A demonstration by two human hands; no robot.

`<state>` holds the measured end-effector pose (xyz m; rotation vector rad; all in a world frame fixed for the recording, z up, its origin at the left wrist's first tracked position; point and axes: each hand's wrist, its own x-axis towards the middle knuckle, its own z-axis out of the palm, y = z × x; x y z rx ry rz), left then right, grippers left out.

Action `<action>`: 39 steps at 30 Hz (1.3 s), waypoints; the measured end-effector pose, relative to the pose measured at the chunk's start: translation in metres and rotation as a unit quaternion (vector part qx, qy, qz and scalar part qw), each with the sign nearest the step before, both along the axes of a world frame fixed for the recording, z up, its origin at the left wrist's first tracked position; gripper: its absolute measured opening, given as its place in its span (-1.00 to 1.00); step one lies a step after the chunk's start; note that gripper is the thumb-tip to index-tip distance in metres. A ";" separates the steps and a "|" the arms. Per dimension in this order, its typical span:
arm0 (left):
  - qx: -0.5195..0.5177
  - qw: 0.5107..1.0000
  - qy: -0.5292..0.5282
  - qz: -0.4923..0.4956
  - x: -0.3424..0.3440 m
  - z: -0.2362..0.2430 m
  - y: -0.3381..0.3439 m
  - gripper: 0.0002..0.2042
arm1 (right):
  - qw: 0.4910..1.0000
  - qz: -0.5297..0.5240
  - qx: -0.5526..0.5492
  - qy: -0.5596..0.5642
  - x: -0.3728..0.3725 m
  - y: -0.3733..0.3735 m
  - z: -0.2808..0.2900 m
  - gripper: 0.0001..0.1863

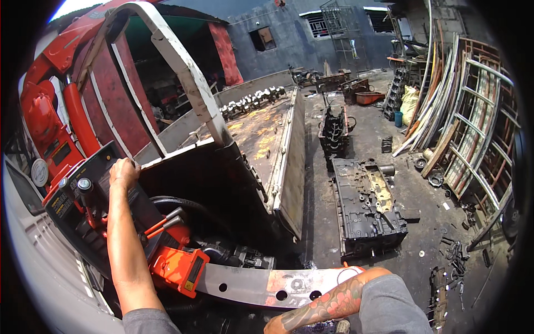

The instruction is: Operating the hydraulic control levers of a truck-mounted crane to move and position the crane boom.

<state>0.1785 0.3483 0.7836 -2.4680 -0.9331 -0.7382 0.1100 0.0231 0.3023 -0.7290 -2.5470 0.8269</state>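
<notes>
My left hand (123, 171) is closed over the upper right edge of a black control panel (105, 161), with part of the fingers hidden behind it. Levers with dark round knobs (84, 185) stand to its left. Below it, two red levers with black grips (166, 222) slant beside an orange bracket (178, 268). That bracket sits at the end of a long grey metal beam (250, 283) with round holes. My tattooed right forearm crosses over the beam, and my right hand (275, 325) is mostly cut off at the lower edge; its fingers do not show.
Ahead is a truck bed (261, 139) with a white metal frame (183, 67) and crankshafts (253, 101) on it. A red crane arm (55, 128) rises at left. Engine blocks (367, 206) lie on the ground at right, near leaning pipes (431, 94) and a metal ladder-like frame (478, 122).
</notes>
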 end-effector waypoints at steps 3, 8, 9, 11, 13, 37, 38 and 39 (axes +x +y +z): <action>-0.009 0.999 0.019 0.041 0.009 0.002 0.008 -0.67 | 0.988 0.109 0.010 0.111 -0.005 0.011 -0.014 -0.66; -0.011 0.999 0.009 0.036 0.010 0.001 0.013 -0.66 | 0.905 0.326 -0.005 0.272 -0.018 0.031 -0.029 -0.67; -0.019 0.998 0.015 0.055 0.010 0.001 0.013 -0.66 | 0.890 0.351 -0.010 0.289 -0.018 0.034 -0.030 -0.67; -0.019 0.999 0.007 0.044 0.011 0.002 0.012 -0.65 | 0.872 0.382 -0.015 0.306 -0.021 0.037 -0.032 -0.67; -0.029 0.998 0.005 0.056 0.011 0.002 0.012 -0.64 | 0.861 0.398 -0.019 0.316 -0.021 0.037 -0.033 -0.66; -0.064 0.997 -0.021 0.039 0.012 0.005 0.016 -0.63 | 0.827 0.484 -0.097 0.269 -0.031 0.043 -0.043 -0.50; -0.070 0.997 -0.022 0.020 0.013 0.005 0.016 -0.63 | 0.832 0.480 -0.110 0.256 -0.030 0.042 -0.045 -0.49; -0.067 0.997 -0.020 0.038 0.013 0.006 0.017 -0.63 | 0.839 0.472 -0.126 0.241 -0.030 0.042 -0.046 -0.48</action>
